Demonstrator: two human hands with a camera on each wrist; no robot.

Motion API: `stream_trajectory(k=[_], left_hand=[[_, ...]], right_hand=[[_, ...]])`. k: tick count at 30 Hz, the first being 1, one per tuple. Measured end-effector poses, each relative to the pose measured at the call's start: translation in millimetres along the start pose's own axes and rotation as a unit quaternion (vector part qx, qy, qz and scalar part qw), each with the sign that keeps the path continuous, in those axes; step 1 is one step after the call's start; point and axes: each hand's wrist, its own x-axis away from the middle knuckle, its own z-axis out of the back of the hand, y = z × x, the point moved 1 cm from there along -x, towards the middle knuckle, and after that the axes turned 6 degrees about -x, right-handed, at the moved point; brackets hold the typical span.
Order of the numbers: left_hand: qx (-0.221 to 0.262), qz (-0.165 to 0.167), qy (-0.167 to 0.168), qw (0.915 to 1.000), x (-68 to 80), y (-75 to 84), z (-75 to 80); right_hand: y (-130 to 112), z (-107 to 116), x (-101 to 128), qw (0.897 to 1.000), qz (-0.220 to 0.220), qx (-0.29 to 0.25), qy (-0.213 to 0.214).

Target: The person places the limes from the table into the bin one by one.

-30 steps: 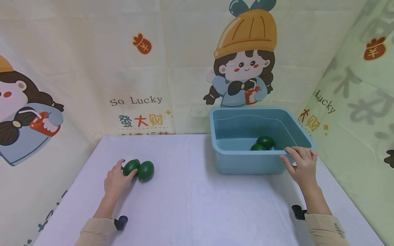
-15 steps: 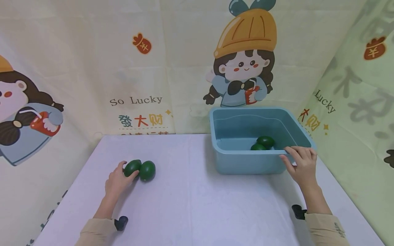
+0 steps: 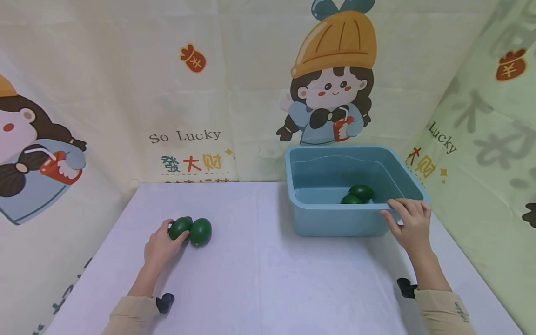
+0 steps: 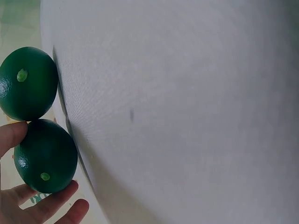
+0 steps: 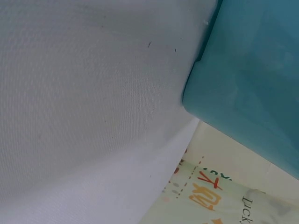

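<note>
In the head view my left hand holds a dark green avocado at the left of the table, thumb on its near side and fingers round the far side. A second avocado sits against it on the right. The left wrist view shows the held avocado between thumb and fingers, its pale stem end visible. My right hand grips the front rim of a blue plastic bin near its right corner, fingers over the rim and thumb outside. Inside the bin lie two more avocados.
A white cloth covers the table. Printed fabric walls stand behind it and along both sides. The bin is at the back right, near the rear wall.
Both avocados on the table have shifted slightly to the right with my left hand, whose fingers have drawn closer round the one it holds. My right hand stays on the bin rim.
</note>
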Motion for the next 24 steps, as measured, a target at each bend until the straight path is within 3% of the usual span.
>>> stream_trajectory(k=[13, 24], left_hand=[[-0.013, -0.019, 0.028, 0.9993, 0.6, 0.6, -0.9], [-0.018, -0.011, 0.051, 0.9985, 4.5, 2.7, 0.1]], right_hand=[[-0.6, 1.5, 4.2, 1.0, -0.001, 0.001, 0.003], [-1.5, 3.0, 6.8, 1.0, -0.004, 0.004, -0.002]])
